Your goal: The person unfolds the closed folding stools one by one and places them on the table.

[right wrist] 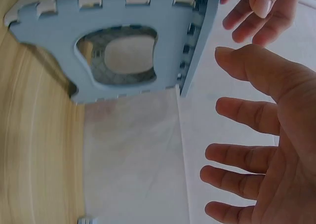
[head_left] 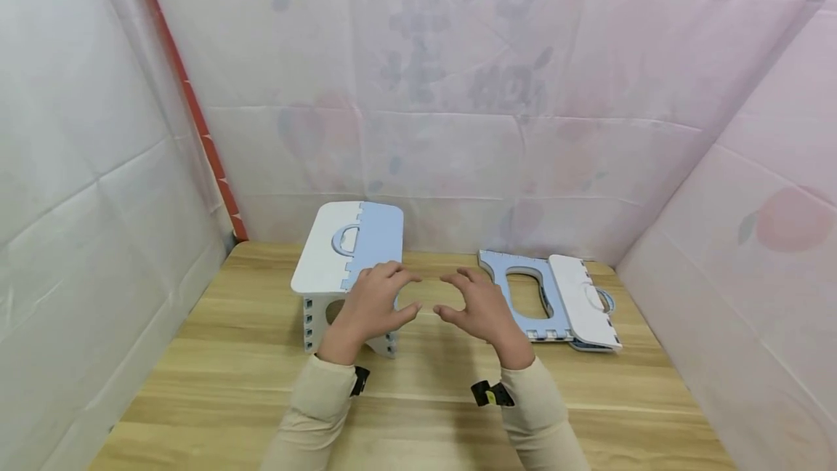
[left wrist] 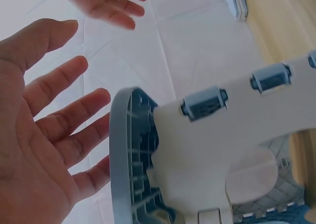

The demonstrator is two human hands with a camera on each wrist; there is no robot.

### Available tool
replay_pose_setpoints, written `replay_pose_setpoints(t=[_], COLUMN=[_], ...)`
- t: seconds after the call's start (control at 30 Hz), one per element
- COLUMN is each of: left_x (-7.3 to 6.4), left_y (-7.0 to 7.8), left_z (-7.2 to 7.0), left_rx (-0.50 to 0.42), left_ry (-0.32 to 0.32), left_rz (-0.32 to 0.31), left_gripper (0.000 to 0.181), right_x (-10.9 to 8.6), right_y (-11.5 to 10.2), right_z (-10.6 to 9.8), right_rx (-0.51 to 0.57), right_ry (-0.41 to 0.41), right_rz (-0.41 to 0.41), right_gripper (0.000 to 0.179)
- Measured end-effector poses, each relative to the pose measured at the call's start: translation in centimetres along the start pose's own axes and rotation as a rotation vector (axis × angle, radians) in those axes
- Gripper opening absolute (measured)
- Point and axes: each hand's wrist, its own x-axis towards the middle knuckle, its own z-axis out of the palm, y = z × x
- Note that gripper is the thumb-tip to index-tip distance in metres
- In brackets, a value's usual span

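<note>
An unfolded folding step stool (head_left: 327,253), white and light blue with a carry handle in its top, stands upright at the left of the table. My left hand (head_left: 374,302) is held over its near right corner, fingers spread and gently bent, holding nothing. In the left wrist view, the fingertips (left wrist: 101,94) come close to the stool's top edge; contact cannot be made out. My right hand (head_left: 482,305) faces it across a gap, fingers apart and holding nothing. Right of it, a second matching stool (head_left: 591,304) lies folded flat, partly hidden by that hand.
Both stools are on a wood-grain table (head_left: 222,384). White printed sheets (head_left: 445,158) hang behind and at both sides, with a red strip (head_left: 189,100) at the back left. Black bands with small devices (head_left: 492,394) are on both wrists.
</note>
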Motion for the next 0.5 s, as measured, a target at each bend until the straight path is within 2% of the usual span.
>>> replay_pose_setpoints(t=[0.2, 0.5], left_x=[0.8, 2.1], left_y=[0.5, 1.7], left_z=[0.5, 2.3], left_rx=[-0.014, -0.004], left_ry=[-0.034, -0.098], left_rz=[0.01, 0.055], left_gripper=[0.033, 0.031], right_x=[-0.7, -2.2], right_y=[1.4, 3.7], right_z=[-0.3, -0.7], right_rx=[-0.025, -0.023], right_ry=[0.0, -0.025], right_rz=[0.02, 0.071], right_gripper=[0.053, 0.054])
